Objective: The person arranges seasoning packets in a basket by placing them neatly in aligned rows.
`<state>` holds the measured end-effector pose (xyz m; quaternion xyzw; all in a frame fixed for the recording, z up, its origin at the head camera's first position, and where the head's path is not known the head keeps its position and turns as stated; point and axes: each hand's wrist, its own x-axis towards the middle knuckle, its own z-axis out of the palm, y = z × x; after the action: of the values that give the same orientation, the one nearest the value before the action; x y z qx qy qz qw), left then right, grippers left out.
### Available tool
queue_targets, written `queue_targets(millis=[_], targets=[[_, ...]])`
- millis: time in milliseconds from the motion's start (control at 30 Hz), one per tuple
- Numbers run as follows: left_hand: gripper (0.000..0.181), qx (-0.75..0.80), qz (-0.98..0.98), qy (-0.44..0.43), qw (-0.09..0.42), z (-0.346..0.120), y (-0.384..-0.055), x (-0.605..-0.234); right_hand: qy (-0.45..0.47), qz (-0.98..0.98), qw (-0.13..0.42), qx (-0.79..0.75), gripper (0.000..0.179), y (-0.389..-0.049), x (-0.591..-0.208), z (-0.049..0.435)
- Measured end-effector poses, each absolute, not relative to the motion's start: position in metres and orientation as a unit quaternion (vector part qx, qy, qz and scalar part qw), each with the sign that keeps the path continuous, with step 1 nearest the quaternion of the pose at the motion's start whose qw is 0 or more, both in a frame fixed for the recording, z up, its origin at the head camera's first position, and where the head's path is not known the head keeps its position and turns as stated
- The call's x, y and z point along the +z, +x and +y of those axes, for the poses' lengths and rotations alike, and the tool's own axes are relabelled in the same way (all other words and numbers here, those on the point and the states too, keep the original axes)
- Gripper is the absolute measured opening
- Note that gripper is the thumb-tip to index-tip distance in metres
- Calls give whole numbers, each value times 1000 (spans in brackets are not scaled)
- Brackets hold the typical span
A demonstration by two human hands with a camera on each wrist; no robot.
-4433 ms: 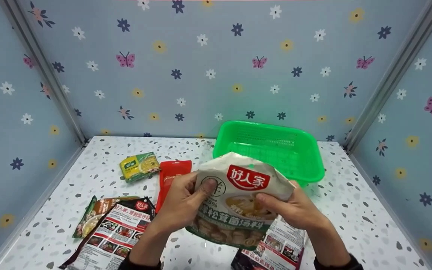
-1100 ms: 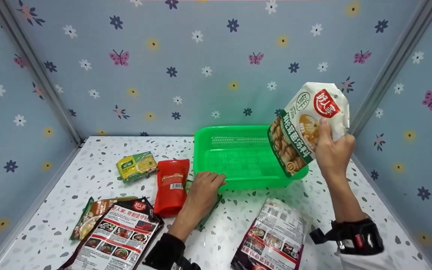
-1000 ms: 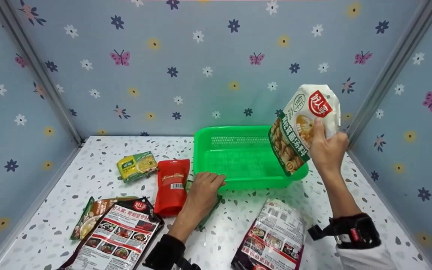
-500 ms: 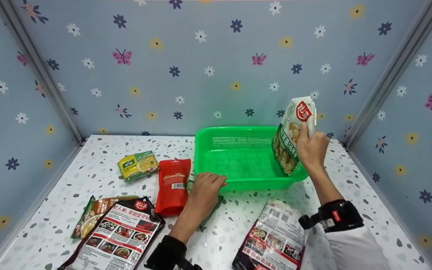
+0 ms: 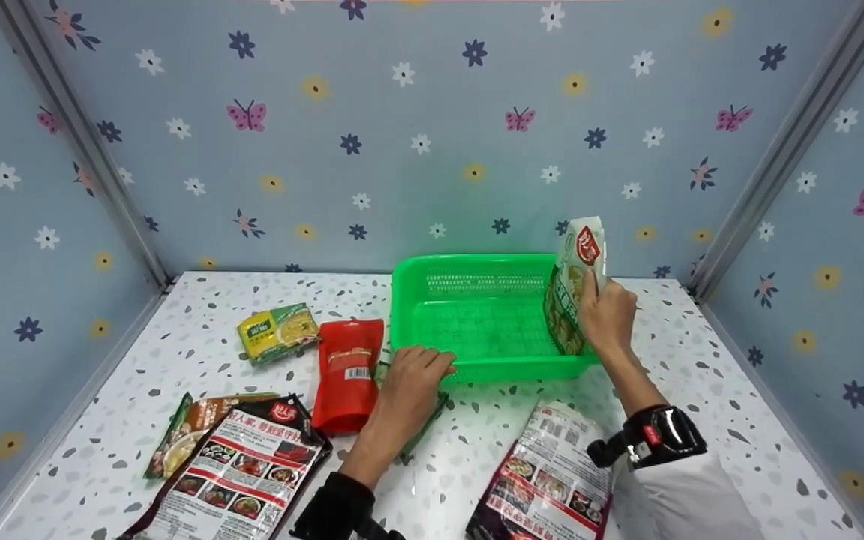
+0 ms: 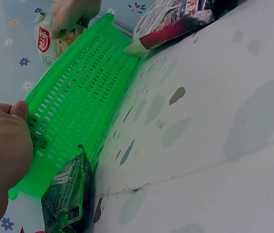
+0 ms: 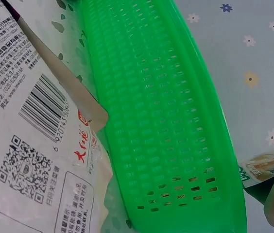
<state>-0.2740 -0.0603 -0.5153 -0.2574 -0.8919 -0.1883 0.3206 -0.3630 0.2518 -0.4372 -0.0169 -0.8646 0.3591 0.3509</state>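
Note:
My right hand (image 5: 607, 315) grips the white and green soup seasoning pouch (image 5: 571, 289) by its side, thumb on the front. The pouch stands upright at the right end of the green plastic basket (image 5: 469, 369), its lower part inside. My left hand (image 5: 415, 379) holds the basket's front left rim; the left wrist view shows its thumb (image 6: 19, 110) at that rim. Beneath the left hand in the head view lies a dark green packet (image 5: 424, 426), mostly covered. In the right wrist view only a bit of the held pouch (image 7: 261, 170) shows past the basket.
A red pouch (image 5: 347, 375) lies left of the basket, beside a yellow-green packet (image 5: 277, 332). At front left, a black and white pouch (image 5: 233, 469) overlaps a brown-green packet (image 5: 186, 431). Another printed pouch (image 5: 544, 472) lies in front of the basket. Patterned walls enclose the table.
Both hands held the pouch at first; the left hand then took the basket rim, and the basket sits further left. My right hand has since lowered the pouch leftward into the basket's right end.

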Motion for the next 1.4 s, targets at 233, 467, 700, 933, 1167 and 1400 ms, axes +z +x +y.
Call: queue_targets(millis=[233, 467, 700, 933, 1167, 1400], targets=[[17, -191, -887, -260, 330, -60, -274, -515, -14, -866, 353, 354, 44, -366, -438, 256], [16, -200, -881, -266, 336, -60, -275, -515, 4, -870, 364, 334, 46, -368, -437, 262], [16, -194, -885, -262, 331, -59, -274, -516, 5, -874, 354, 332, 45, -371, -439, 269], [18, -188, -889, -261, 325, -60, -274, -514, 2, -872, 346, 346, 43, -369, -438, 270], [17, -193, -887, -263, 326, -60, -275, -516, -14, -874, 299, 383, 41, -365, -435, 271], [16, -204, -884, -263, 328, -60, -275, -517, -47, -873, 243, 420, 58, -362, -433, 274]])
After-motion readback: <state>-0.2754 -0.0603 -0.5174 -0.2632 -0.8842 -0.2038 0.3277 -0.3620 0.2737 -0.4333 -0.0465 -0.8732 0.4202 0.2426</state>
